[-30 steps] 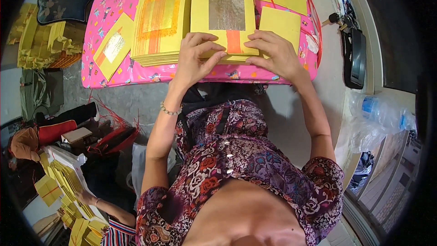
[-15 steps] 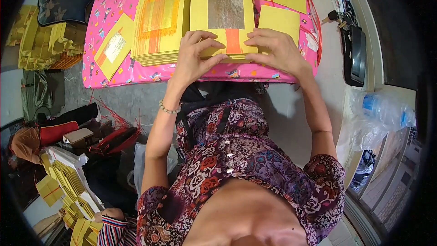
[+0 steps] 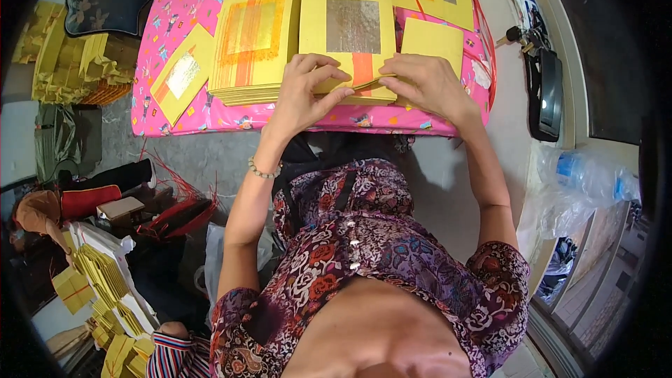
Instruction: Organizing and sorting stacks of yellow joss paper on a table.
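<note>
A stack of yellow paper sheets (image 3: pixel 315 24) with a silver square and an orange stripe lies before me on a pink patterned cover (image 3: pixel 241 123). At its near edge my left hand (image 3: pixel 308 91) pinches the left part of the top sheet between thumb and fingers. My right hand (image 3: pixel 428 82) pinches the same edge on the right, thumb below. Between the hands this edge is bent up a little from the stack. Left of it stands another stack with a gold square (image 3: pixel 253 24), and a loose sheet with a silver patch (image 3: pixel 180 73) lies beyond that.
More yellow paper (image 3: pixel 434 38) lies at the right, with red string (image 3: pixel 483 35) at the table's side. Keys (image 3: pixel 513 33) and a black case (image 3: pixel 544 101) are by the right wall. Lower left, a person in a striped sleeve (image 3: pixel 175 353) is beside yellow bundles (image 3: pixel 105 283).
The near edge of the top sheet has been raised and bent between my hands. The whole view has shifted slightly, and my hands remain at the same edge.
</note>
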`<state>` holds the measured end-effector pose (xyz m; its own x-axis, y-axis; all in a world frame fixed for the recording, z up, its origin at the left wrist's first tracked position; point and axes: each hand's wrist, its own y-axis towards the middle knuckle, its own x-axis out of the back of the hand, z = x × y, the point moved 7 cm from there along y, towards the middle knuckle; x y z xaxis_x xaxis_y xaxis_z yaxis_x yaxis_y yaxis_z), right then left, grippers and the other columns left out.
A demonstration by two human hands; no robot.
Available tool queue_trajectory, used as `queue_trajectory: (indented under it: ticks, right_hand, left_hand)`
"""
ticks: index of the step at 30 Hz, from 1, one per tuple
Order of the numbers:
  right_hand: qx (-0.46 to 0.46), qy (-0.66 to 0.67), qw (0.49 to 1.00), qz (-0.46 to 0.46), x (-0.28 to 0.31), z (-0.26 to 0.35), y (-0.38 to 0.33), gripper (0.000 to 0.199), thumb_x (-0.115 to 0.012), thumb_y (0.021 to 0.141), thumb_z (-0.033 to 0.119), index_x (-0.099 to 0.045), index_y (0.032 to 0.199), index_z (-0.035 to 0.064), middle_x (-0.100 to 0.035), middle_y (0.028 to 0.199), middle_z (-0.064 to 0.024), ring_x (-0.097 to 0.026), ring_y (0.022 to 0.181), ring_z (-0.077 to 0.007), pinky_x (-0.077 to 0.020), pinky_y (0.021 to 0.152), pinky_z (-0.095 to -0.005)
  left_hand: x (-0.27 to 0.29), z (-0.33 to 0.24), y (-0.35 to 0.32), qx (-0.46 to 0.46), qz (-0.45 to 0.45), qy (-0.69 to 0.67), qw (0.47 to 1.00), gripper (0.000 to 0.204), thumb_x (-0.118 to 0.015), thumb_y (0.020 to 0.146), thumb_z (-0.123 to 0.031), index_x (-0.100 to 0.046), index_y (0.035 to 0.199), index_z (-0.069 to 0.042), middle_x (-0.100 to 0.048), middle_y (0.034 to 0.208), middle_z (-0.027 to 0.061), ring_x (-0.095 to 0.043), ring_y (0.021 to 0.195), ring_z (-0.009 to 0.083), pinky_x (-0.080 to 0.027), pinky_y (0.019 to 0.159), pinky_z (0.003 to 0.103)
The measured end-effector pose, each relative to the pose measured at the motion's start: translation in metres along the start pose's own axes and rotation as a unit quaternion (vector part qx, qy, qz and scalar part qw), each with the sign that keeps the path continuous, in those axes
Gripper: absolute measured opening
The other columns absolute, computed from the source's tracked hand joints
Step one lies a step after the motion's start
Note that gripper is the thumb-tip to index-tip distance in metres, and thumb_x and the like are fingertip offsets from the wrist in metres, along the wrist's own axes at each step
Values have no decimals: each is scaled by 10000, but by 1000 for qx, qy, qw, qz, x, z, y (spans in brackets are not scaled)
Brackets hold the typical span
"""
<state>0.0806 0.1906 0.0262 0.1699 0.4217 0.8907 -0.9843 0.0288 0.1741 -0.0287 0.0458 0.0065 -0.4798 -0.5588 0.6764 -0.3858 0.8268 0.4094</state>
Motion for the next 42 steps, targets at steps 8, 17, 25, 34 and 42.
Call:
queue_trajectory:
  ticks: [8, 17, 25, 34, 42]
  right_hand:
    - [42, 6, 996, -77, 10, 11, 6, 214, -661, 806, 246, -638, 911, 60, -641, 831, -83, -631, 755, -268, -500, 644, -370]
    - [72, -33, 989, -122, 11, 25, 2, 172, -670, 770, 109, -624, 926, 55, -649, 898, -88, -637, 839, -280, -498, 744, -371]
    - [77, -37, 985, -153, 19, 35, 13, 189, -680, 772, 95, -634, 950, 52, -649, 909, -102, -635, 873, -286, -498, 753, -363]
    - [-83, 214, 939, -255, 16, -5, 17, 557, -717, 792, 156, -465, 1271, 26, -512, 1252, -159, -534, 1143, -280, -481, 893, -377]
    - [-92, 216, 936, -264, 14, -11, 20, 774, -753, 761, 251, -319, 1350, 0, -385, 1328, -181, -411, 1240, -304, -366, 1020, -401]
  left_hand:
    - [6, -1, -1, -17, -18, 27, 999, 230, -747, 729, -257, -674, 885, -104, -611, 943, 67, -522, 933, 273, -422, 833, 381]
    - [1, -13, 1, -35, -23, 62, 997, 294, -714, 762, -306, -645, 959, -100, -607, 973, 66, -540, 933, 272, -420, 812, 385]
    - [-7, -11, 3, -28, -82, 158, 984, 370, -670, 683, -112, -607, 1047, -119, -571, 950, 54, -537, 847, 270, -445, 732, 379]
    - [42, -8, 7, -17, -200, 28, 979, 442, -555, 686, 105, -608, 1096, -50, -606, 967, 136, -568, 918, 314, -466, 811, 369]
    - [39, 20, -15, -1, -335, -218, 917, 161, -527, 918, -37, -603, 1055, -1, -633, 904, 72, -570, 802, 144, -438, 729, 261]
